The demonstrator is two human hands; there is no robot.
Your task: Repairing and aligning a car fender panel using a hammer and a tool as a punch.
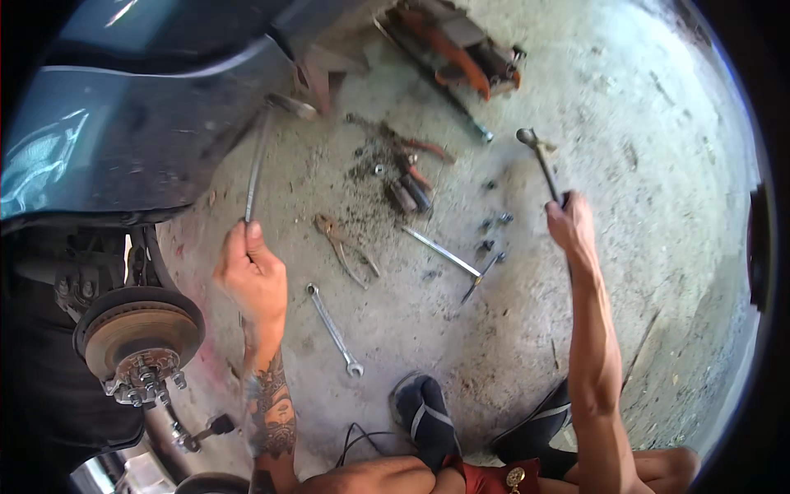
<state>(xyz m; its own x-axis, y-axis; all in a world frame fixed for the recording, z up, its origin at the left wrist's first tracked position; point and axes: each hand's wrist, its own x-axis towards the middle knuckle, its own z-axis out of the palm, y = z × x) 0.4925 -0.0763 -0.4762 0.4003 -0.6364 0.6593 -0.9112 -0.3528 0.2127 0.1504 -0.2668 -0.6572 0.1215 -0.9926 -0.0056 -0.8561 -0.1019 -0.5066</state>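
Note:
My left hand (pixel 253 265) grips a long slim silver tool (pixel 257 174) pointing up beside the car's dark body panel (pixel 140 132); its far end is blurred. On the right, my right hand (pixel 573 221) is closed round a hammer-like tool (pixel 540 156) with a metal head. Between my hands, rusty pliers (pixel 331 232), a combination wrench (pixel 335 330) and a T-handled wrench (pixel 444 253) lie on the concrete floor (pixel 658 247). Several small dark parts (pixel 507 217) are scattered near the T-handle. A brake disc (pixel 140 329) with exposed hub studs is at the left.
An orange floor jack (pixel 461 53) with a long handle lies at the top. Red-handled tools and dark cylinders (pixel 420 194) sit amid dirt below it. A pinkish stand (pixel 321 78) is by the car. My shoes (pixel 418 412) and a black cable (pixel 362 432) are at the bottom.

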